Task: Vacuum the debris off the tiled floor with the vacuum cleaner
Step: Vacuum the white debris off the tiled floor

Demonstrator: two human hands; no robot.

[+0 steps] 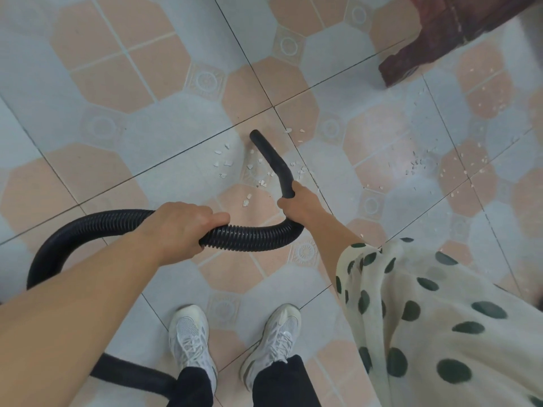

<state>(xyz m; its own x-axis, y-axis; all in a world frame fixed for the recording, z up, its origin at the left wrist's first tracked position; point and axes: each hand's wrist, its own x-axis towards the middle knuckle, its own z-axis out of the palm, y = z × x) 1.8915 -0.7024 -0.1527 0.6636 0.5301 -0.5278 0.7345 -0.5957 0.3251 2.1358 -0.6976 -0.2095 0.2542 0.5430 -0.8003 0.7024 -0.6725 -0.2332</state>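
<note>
Curling close together over the top of the black ribbed hose (252,238), the fingers (205,214) of our left hand (182,226) grip it from above, knuckles up. Our bare left forearm runs back to the near left corner. Behind that hand the hose arcs left, bends down and passes out of sight under our arm; a dark length of it shows again low on the left beside our trousers (282,383).

Our right hand (298,202) closes round the near end of the smooth curved tube (271,155), fingers wrapped tight where the tube meets the hose. A loose cream sleeve (426,304) with dark green spots hangs from that arm on the right.

From our right hand the tube reaches away from us and bends left, its open end low over the tiled floor (117,69) near a dark grout line. We cannot tell whether the end touches the tiles.

White chips (226,163) lie on the floor on both sides of the tube, some just left of it, some just right, and a few nearer to us below our right hand. Finer bits are scattered further right.

Our white shoes (191,339) stand side by side on the near tiles. A dark reddish piece of furniture (435,39) sits at the far right.
</note>
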